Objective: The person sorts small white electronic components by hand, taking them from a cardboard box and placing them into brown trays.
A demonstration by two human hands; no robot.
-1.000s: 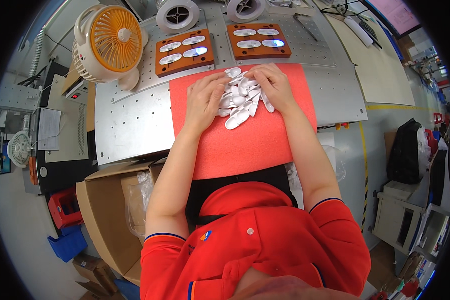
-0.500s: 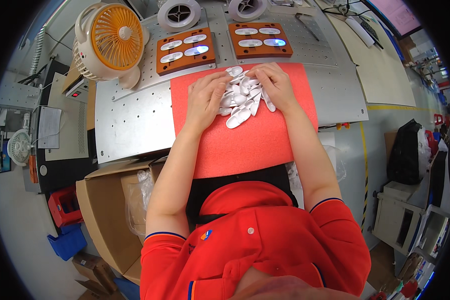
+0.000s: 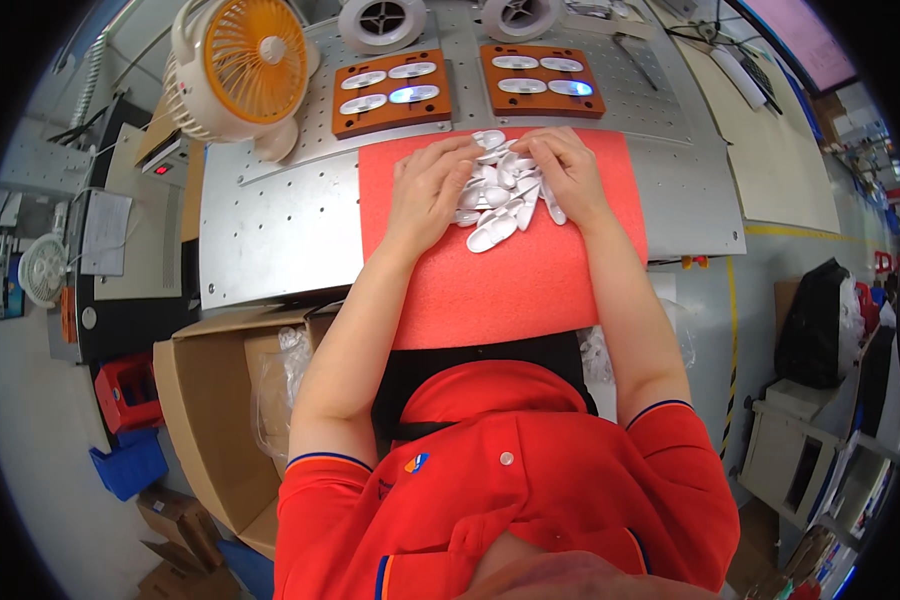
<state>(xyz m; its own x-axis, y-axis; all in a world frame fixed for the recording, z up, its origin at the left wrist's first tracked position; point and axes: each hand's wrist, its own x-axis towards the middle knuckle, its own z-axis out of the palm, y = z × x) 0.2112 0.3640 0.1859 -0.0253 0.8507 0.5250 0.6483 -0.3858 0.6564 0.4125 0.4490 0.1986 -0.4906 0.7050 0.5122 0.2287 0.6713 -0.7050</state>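
A pile of small white oval plastic shells [image 3: 497, 190] lies on a red foam sheet [image 3: 490, 305] at the front of the bench. My left hand [image 3: 430, 195] curves along the pile's left side, its fingers loosely bent against the far left shells. On the opposite side my right hand [image 3: 570, 175] cups the pile's right edge, fingers touching the far shells and thumb reaching inward. Neither hand visibly grips a shell; both look open, though some fingertips are hidden.
Behind the pile sit two orange fixture blocks [image 3: 370, 122] [image 3: 532, 104], each holding several white oval lights, one lit blue. An orange-and-white fan [image 3: 255, 65] stands at the left on the perforated metal bench [image 3: 275, 230]. A cardboard box [image 3: 210, 410] is below left.
The view has shifted slightly, so the bench things appear a little farther right. Both hands stay around the pile, with only slight finger movement.
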